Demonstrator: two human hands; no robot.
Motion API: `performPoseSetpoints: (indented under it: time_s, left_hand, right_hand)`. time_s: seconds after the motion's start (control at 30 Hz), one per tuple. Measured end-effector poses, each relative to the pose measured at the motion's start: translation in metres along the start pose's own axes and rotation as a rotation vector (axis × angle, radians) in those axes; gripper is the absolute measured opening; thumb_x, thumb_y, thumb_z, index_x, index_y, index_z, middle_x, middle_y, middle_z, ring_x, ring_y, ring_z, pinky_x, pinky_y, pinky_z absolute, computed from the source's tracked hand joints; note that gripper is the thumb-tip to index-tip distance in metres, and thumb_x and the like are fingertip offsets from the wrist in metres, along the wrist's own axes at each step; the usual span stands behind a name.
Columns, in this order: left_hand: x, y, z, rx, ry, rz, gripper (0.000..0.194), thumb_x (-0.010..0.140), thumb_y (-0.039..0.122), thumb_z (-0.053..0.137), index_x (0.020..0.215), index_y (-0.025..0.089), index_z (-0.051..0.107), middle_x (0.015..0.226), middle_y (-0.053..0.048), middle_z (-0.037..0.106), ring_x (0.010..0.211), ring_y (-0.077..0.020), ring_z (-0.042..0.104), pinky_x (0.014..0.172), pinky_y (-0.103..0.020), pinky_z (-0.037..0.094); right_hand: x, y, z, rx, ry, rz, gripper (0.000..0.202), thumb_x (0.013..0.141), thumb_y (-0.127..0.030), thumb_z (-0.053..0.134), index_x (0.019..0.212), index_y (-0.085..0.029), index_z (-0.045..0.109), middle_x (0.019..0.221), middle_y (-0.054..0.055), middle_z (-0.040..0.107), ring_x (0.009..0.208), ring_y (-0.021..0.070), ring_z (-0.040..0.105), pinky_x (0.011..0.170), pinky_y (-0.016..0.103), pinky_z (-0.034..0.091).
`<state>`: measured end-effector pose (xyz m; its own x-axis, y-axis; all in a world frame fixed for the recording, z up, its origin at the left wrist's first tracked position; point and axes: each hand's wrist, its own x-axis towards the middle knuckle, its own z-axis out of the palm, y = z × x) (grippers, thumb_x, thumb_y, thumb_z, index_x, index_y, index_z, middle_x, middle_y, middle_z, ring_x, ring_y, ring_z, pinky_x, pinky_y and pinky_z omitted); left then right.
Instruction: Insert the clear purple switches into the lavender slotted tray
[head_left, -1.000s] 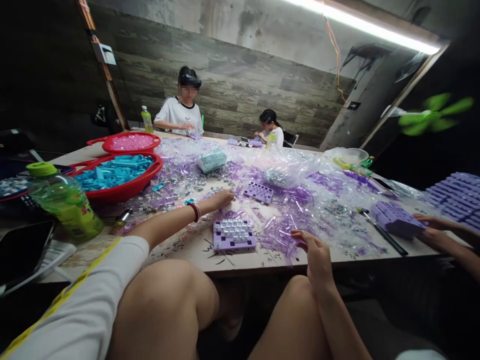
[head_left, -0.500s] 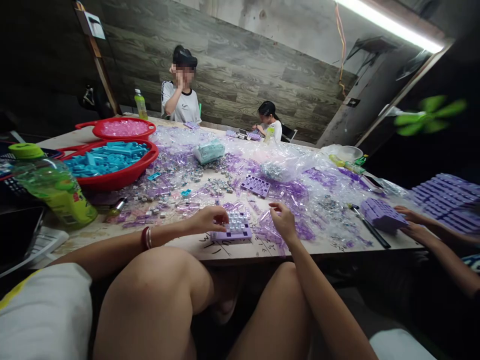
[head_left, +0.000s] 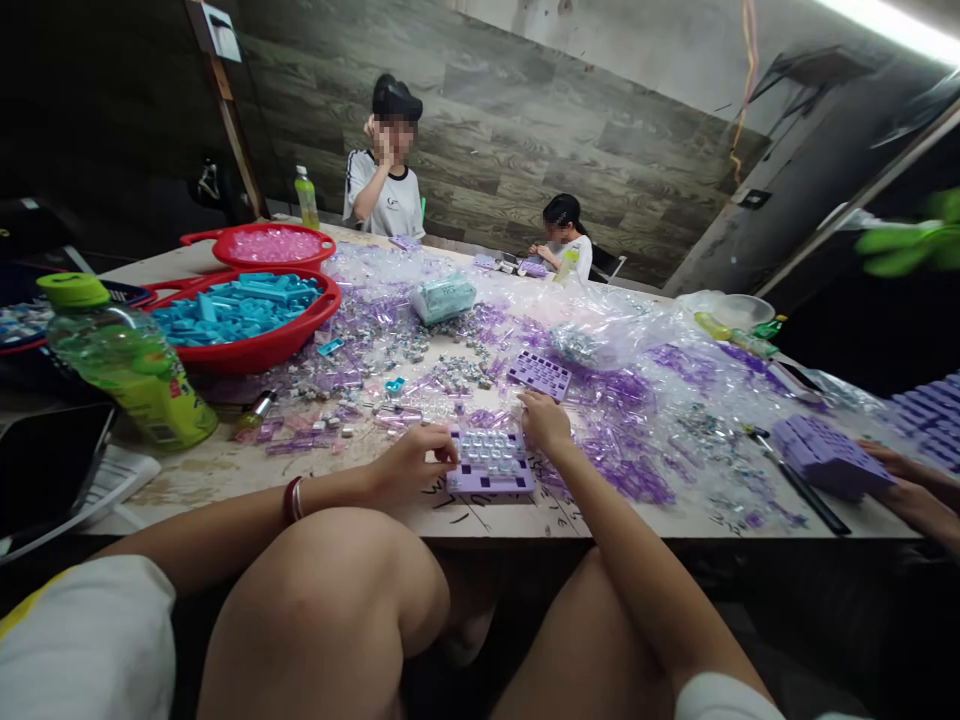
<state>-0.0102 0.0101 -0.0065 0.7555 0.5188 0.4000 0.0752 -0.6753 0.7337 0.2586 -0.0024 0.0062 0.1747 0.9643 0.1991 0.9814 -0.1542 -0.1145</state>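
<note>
A light purple plastic plate [head_left: 487,484] with rectangular slots lies at the table's near edge. Several clear block-like pieces [head_left: 491,450] sit in rows on it. My left hand [head_left: 420,458] is at the plate's left side, thumb and fingers bent toward each other in a pinch; whatever is between the tips is too small to make out. At the upper right corner, my right hand [head_left: 546,422] has its fingers curled together, their hold hidden. Beyond it lies a second purple slotted plate [head_left: 540,375]. Clear purple plastic pieces [head_left: 630,455] are heaped to the right.
Red baskets hold blue parts [head_left: 240,305] and pink parts [head_left: 276,243]. A green-capped bottle [head_left: 142,370] stands left. A teal packet [head_left: 444,298] lies mid-table. At right, another person's hands [head_left: 911,490] hold stacked purple plates [head_left: 825,455] near a black-handled tool [head_left: 806,490]. Two people sit opposite.
My right hand has moved left and inward, from above the purple pieces to the plate's upper right corner. My left hand has drawn back from over the plate to its left edge. The view has shifted.
</note>
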Motion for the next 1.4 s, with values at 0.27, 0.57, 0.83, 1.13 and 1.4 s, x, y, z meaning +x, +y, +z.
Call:
performPoseSetpoints:
  time_s: [0.27, 0.57, 0.83, 1.13, 1.4]
  left_hand:
    - [-0.002, -0.008, 0.0, 0.194, -0.078, 0.301, 0.031, 0.09, 0.006, 0.039, 0.101, 0.018, 0.065, 0.103, -0.009, 0.063, 0.094, -0.0163, 0.057, 0.084, -0.029, 0.046]
    - [-0.002, -0.014, 0.001, 0.398, -0.179, 0.389, 0.031, 0.091, 0.006, 0.038, 0.106, 0.017, 0.063, 0.105, -0.01, 0.061, 0.099, -0.019, 0.054, 0.091, -0.034, 0.045]
    - [-0.002, -0.013, 0.0, 0.502, -0.112, 0.335, 0.031, 0.088, 0.004, 0.04, 0.106, 0.018, 0.062, 0.104, -0.01, 0.057, 0.102, -0.0205, 0.054, 0.087, -0.033, 0.048]
    - [0.0, -0.005, -0.006, 0.44, -0.15, 0.252, 0.021, 0.091, 0.009, 0.04, 0.095, 0.015, 0.058, 0.106, -0.009, 0.055, 0.098, -0.0183, 0.052, 0.083, -0.029, 0.045]
    - [0.001, -0.003, -0.002, 0.364, -0.081, 0.233, 0.02, 0.092, 0.009, 0.038, 0.098, 0.015, 0.056, 0.109, -0.01, 0.055, 0.105, -0.019, 0.051, 0.091, -0.033, 0.045]
  right_hand:
    - [-0.01, 0.026, -0.02, 0.003, -0.045, 0.138, 0.034, 0.08, -0.011, 0.05, 0.109, -0.015, 0.067, 0.115, 0.011, 0.065, 0.106, 0.0262, 0.058, 0.087, 0.034, 0.045]
    - [-0.026, 0.033, -0.026, 0.078, -0.123, 0.139, 0.023, 0.075, -0.027, 0.064, 0.095, -0.019, 0.07, 0.096, 0.007, 0.07, 0.081, 0.0193, 0.064, 0.067, 0.026, 0.046]
    - [-0.018, 0.024, -0.03, 0.098, -0.016, 0.179, 0.021, 0.071, -0.018, 0.062, 0.09, -0.014, 0.071, 0.086, 0.011, 0.071, 0.076, 0.0228, 0.064, 0.066, 0.031, 0.047]
    - [-0.064, 0.012, -0.073, 0.66, -0.248, -0.152, 0.02, 0.07, -0.028, 0.064, 0.086, -0.019, 0.074, 0.093, 0.005, 0.072, 0.081, 0.0193, 0.066, 0.075, 0.033, 0.054]
    - [-0.07, 0.004, -0.072, 0.72, -0.534, -0.124, 0.014, 0.062, -0.02, 0.066, 0.073, -0.023, 0.076, 0.108, 0.004, 0.07, 0.09, 0.0237, 0.066, 0.074, 0.032, 0.054]
